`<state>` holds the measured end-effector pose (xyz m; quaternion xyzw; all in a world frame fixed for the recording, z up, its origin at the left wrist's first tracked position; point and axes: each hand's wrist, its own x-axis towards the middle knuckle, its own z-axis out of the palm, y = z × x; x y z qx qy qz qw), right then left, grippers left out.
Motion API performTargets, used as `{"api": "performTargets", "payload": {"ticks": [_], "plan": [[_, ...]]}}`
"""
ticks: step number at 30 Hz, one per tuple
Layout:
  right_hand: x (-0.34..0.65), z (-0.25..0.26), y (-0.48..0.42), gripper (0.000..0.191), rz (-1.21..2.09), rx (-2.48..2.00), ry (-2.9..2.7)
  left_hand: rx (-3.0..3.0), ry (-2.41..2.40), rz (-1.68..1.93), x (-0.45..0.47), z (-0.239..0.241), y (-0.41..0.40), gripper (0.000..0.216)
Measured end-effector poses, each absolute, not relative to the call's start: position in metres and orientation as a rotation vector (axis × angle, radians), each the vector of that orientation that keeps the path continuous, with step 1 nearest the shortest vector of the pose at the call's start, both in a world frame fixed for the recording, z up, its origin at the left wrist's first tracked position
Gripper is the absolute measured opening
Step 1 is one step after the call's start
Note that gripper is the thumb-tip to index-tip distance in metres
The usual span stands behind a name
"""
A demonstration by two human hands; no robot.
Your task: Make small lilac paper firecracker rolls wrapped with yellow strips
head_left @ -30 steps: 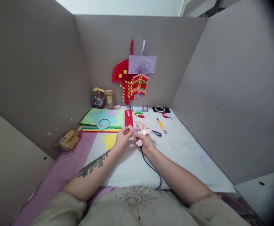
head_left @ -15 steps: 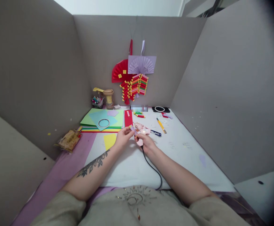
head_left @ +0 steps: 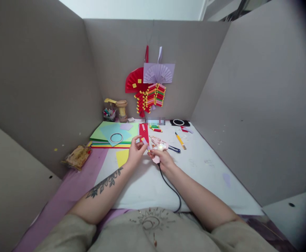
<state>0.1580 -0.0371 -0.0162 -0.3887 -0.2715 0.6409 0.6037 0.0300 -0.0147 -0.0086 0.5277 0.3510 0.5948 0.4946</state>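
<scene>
My left hand (head_left: 136, 151) is at the middle of the table, its fingers curled about a small purple paper roll (head_left: 146, 144) with yellow ends. The index finger is lifted a little, and the thumb lies against the roll. My right hand (head_left: 164, 158) is wrapped round a pink glue gun (head_left: 157, 159) with a lit spot on top and a black cord running towards me. Its fingertips meet the lower end of the roll. The glue gun's front part, pointing away from me, is partly hidden by clutter.
Stacked coloured paper (head_left: 97, 133) with a ring (head_left: 116, 138) lies left, near a yellow sheet (head_left: 122, 157). Scissors with dark handles (head_left: 174, 149) and a yellow cutter (head_left: 180, 140) lie right. Small rolls (head_left: 157, 130) sit behind. Paper fans (head_left: 158, 72) hang on the back panel.
The purple roll has shifted slightly left and tilted. My left index finger has lifted and spread away from the thumb. My right hand still grips the glue gun in nearly the same place.
</scene>
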Motion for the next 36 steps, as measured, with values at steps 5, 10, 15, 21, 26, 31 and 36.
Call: {"api": "performTargets", "payload": {"ticks": [5,10,15,21,26,31,36], "plan": [[0.1573,-0.0155,-0.0384,0.015,1.485,-0.905,-0.631,1.352,0.878,1.445,0.0278,-0.0081,-0.014,0.045],[0.1565,-0.0134,-0.039,0.017,1.476,-0.908,-0.627,1.389,0.876,1.444,0.0282,-0.0103,-0.013,0.04],[0.1562,-0.0147,-0.0385,0.018,1.466,-0.914,-0.628,1.37,0.87,1.432,0.0289,-0.0094,-0.0143,0.038],[0.1561,-0.0137,-0.0388,0.017,1.447,-0.933,-0.658,1.37,0.881,1.43,0.0295,-0.0081,-0.0145,0.038],[0.1556,-0.0157,-0.0392,0.027,1.382,-0.94,-0.699,1.387,0.888,1.412,0.0305,-0.0103,-0.0149,0.037],[0.1547,-0.0187,-0.0385,0.043,1.405,-0.878,-0.711,1.396,0.853,1.347,0.0345,-0.0097,-0.0187,0.037],[0.1549,-0.0204,-0.0367,0.041,1.394,-0.893,-0.688,1.356,0.819,1.299,0.037,-0.0092,-0.0202,0.04]]}}
